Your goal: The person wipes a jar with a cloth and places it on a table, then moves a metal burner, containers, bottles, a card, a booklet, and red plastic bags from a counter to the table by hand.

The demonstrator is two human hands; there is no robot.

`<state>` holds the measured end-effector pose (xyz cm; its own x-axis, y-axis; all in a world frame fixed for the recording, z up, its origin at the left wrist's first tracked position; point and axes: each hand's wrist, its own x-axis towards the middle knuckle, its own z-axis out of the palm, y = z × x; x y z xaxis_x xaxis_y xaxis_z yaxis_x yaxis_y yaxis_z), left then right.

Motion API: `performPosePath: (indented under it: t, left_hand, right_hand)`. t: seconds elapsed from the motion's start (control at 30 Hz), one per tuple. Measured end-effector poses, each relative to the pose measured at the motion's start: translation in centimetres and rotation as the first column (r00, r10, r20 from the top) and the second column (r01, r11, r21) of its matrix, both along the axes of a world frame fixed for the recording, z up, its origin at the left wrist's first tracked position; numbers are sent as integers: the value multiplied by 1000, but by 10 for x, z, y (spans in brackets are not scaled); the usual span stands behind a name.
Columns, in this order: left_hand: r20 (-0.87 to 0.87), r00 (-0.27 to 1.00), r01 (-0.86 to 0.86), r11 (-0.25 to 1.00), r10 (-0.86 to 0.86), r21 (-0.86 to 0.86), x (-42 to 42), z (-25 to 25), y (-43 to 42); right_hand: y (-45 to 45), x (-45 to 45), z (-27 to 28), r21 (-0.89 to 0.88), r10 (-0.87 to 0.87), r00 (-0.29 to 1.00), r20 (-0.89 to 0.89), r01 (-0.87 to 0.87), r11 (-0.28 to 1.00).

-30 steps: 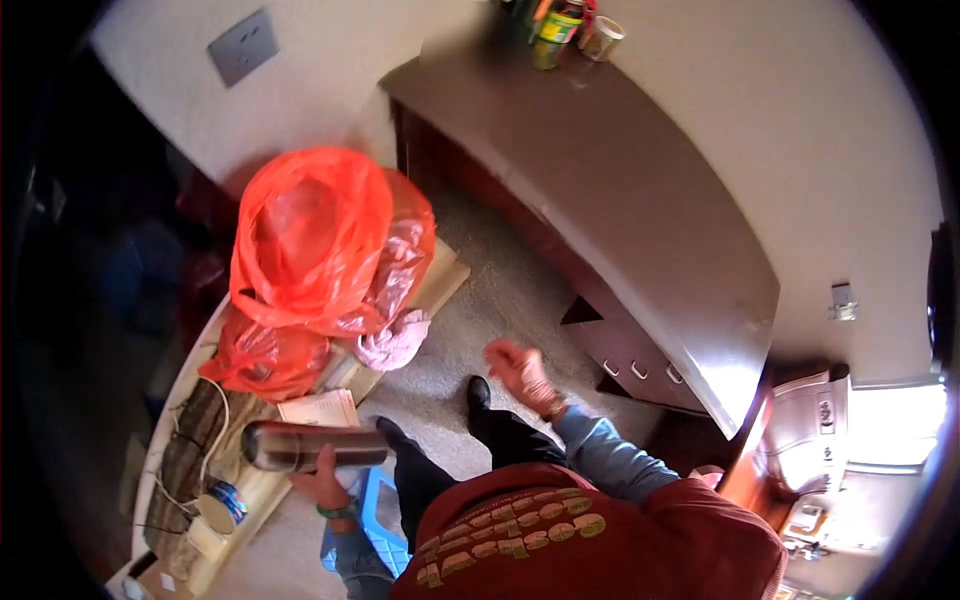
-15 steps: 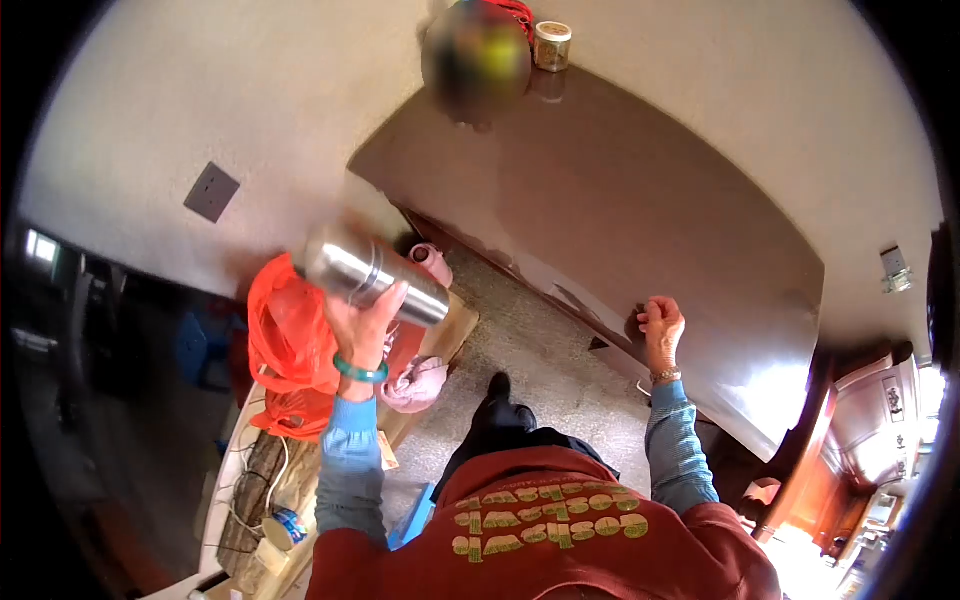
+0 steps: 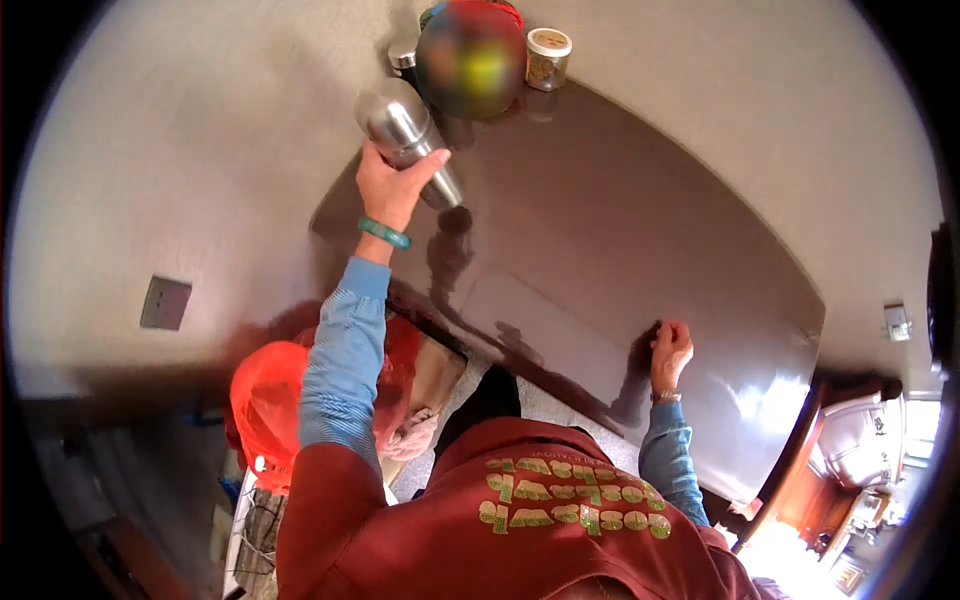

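Note:
My left hand (image 3: 392,188), with a green bangle at the wrist, is wrapped round a shiny steel thermos flask (image 3: 415,140). The flask leans over the far left part of the brown glossy table (image 3: 600,220); its lower end is close to the tabletop, and I cannot tell whether it touches. Behind it are a blurred dark round thing (image 3: 470,60), a silver-capped bottle (image 3: 403,55) partly hidden, and a white-lidded jar (image 3: 549,58). My right hand (image 3: 672,354) is over the table's near right side with curled fingers; anything inside them is hidden.
Red plastic bags (image 3: 268,405) lie at lower left, beside a pink cloth (image 3: 412,435) on a low wooden surface. The wall has a socket plate (image 3: 165,303) on the left and another socket (image 3: 897,322) on the right. Wooden furniture (image 3: 790,480) stands at right.
My left hand has carried the flask forward from above the red bags to the table's far left end, turning it more upright. My right hand stays curled near the table edge. The view has shifted.

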<state>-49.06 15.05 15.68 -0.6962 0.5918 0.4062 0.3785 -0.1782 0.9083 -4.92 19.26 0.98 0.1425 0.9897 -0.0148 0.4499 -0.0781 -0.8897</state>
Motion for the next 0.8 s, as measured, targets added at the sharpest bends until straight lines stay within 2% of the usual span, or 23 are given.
performPosePath:
  t: [0.03, 0.1, 0.13, 0.17, 0.23, 0.3, 0.37, 0.47, 0.5, 0.57, 0.73, 0.8]
  left_hand:
    - [-4, 1000, -25, 1000, 25, 8, -17, -4, 16]
    - [2, 998, -62, 995, 63, -80, -53, -12, 45]
    - [-40, 992, -125, 987, 121, -101, -71, -21, 53]
    - [-88, 981, -184, 976, 174, -118, -83, -25, 64]
    - [-86, 977, -206, 970, 196, -131, -100, -33, 83]
    - [-21, 972, -236, 964, 235, -119, -115, -44, 97]
    - [-39, 962, -274, 951, 271, -142, -124, -51, 111]
    - [-29, 968, -250, 965, 249, -75, -132, -58, 124]
    - [-42, 962, -273, 959, 271, -72, -132, -60, 125]
    - [-28, 977, -212, 977, 212, -22, -140, -66, 131]
    - [-66, 978, -199, 979, 196, -53, -128, -59, 128]
    - [-52, 980, -196, 979, 193, -53, -124, -62, 125]
  right_hand:
    - [3, -3, -1, -11, 2, 1000, 4, -2, 1000]
    - [3, -9, -4, 302, -51, 913, 404, -81, 950]
    - [-4, -12, -9, 293, -35, 947, 320, -64, 954]
    - [-3, -14, -3, 309, -19, 941, 339, -93, 946]
    - [-2, -15, -5, 299, -45, 911, 409, -88, 950]
    - [-2, -12, -11, 258, -31, 905, 424, -88, 962]
    - [-2, -12, -9, 222, -37, 897, 440, -69, 973]
    - [-5, -18, -8, 329, -59, 904, 423, -93, 940]
    - [-7, -18, -8, 325, -66, 901, 428, -85, 942]
    - [-8, -21, -7, 324, -56, 898, 436, -98, 941]
    - [-8, -22, -9, 355, -47, 923, 381, -99, 929]
    - [-7, -17, -13, 351, -43, 890, 454, -134, 927]
